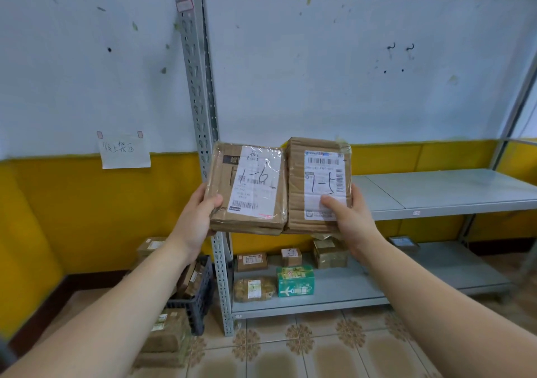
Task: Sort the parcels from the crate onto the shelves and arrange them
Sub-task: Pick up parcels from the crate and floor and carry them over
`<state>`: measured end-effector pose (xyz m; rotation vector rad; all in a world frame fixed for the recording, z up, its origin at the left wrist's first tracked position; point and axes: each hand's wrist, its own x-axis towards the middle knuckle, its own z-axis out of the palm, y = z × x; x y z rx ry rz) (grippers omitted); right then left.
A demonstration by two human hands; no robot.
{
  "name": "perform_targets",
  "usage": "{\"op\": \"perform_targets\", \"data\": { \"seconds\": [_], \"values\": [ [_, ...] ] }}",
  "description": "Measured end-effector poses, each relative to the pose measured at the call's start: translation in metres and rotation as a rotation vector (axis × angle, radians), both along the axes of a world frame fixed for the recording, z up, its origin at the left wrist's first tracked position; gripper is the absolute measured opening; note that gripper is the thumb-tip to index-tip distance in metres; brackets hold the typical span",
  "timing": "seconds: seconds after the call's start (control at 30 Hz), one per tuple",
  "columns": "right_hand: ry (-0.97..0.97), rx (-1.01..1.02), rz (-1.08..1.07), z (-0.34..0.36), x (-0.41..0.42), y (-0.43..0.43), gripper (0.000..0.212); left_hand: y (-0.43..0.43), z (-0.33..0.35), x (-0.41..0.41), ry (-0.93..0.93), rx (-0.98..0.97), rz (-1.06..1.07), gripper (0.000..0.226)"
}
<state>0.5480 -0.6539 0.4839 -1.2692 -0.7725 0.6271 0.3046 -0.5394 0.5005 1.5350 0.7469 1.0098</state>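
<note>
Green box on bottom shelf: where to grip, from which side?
Grip the green box across its front and back faces, coming from above and in front, I'd say: it lies flat near the front edge of the bottom shelf with open height over it. The brown parcel crowds its left end; its right end is free.

Gripped side by side before the rack post (203, 116): parcel 1-6 (247, 186) in the left hand (197, 220), parcel 1-5 (318, 184) touching it at 3 o'clock in the right hand (351, 223). Farther at 3 o'clock, behind: middle shelf (450, 191). At 6 o'clock, on the lower shelf (377, 286): cluster of 5 parcels (252, 261). At 8 o'clock, on the floor left of the post: crate (203, 293) with parcels inside, stack of parcels (168, 337) before it. At 9 o'clock, on the wall: note (125, 152).
</note>
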Motion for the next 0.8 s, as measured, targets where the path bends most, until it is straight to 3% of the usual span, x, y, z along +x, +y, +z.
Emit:
{"op": "perform_targets", "data": {
  "seconds": [0.1, 0.27, 0.4, 0.63, 0.8],
  "values": [
    [-0.089, 0.076, 0.021, 0.0, 0.005, -0.008, 0.068, -0.001, 0.001, 0.003, -0.016, 0.003, -0.032, 0.033],
    [-0.183, 0.025, 0.008, -0.007, 0.025, -0.029, 0.089, -0.006, -0.005, 0.02, -0.046, -0.04, -0.093, 0.033],
    [-0.23, -0.071, -0.049, -0.014, 0.053, -0.052, 0.091, -0.015, -0.012, 0.048, -0.046, -0.072, -0.127, 0.037],
    [-0.091, -0.063, -0.068, -0.028, 0.112, -0.1, 0.092, -0.031, -0.034, 0.125, -0.04, -0.163, -0.187, 0.035],
    [-0.098, -0.126, -0.179, -0.046, 0.154, -0.13, 0.087, -0.049, -0.053, 0.18, -0.027, -0.255, -0.254, 0.034]
  ]
}}
